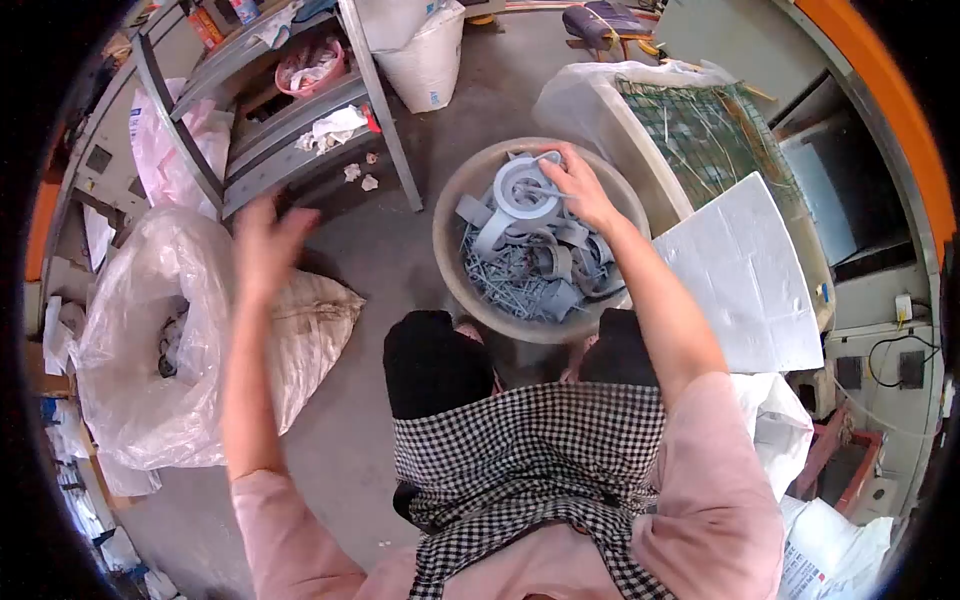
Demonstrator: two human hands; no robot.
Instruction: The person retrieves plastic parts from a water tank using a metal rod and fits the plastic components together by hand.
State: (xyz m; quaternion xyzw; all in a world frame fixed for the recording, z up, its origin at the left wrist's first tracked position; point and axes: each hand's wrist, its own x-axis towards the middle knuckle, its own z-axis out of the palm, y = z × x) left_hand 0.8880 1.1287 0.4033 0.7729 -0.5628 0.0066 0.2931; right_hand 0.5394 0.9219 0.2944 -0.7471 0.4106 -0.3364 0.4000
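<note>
Ring point(503, 190), pale grey, sits at the top of the heap in a round tub point(447, 240) just beyond the person's knees; whether it rests or is slightly raised, I cannot tell. The right hand point(575, 185) grasps its far right edge. The left hand point(266, 245), blurred, looks loosely spread and unladen, near a clear bag point(150, 270) and a sack point(312, 325). Under the ring lie curved parts point(555, 262) and many thin sticks point(497, 278). To handle it well, I'd judge, pinch the rim firmly and draw it straight up, so it neither hooks the curved parts nor scatters the sticks.
</note>
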